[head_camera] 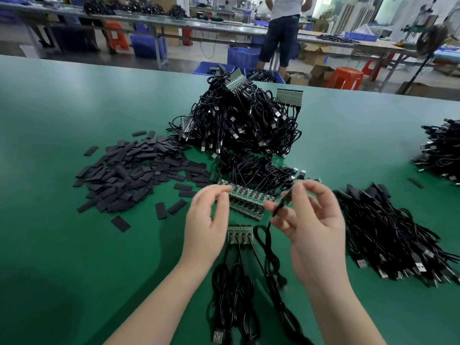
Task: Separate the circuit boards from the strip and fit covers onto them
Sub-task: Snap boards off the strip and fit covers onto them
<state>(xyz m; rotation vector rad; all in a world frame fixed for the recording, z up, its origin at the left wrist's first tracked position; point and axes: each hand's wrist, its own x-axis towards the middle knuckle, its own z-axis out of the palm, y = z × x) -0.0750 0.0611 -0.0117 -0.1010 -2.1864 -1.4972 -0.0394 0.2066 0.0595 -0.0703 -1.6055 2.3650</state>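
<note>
head view: right hand (315, 220) pinches one covered board (286, 199); left hand (207, 220) fingers loose.

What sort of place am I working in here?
Most likely an electronics assembly workshop: a heap of black cables on a green worktable, strips of circuit boards, a pile of black covers, and long benches with blue bins behind.

A green table (74, 245) fills the near view. Far behind it stand long workbenches (174, 23), blue crates (242, 57) on the floor, orange stools (344, 77) and cardboard boxes (316, 53). A person (283, 28) stands at the far bench, near the right.
</note>
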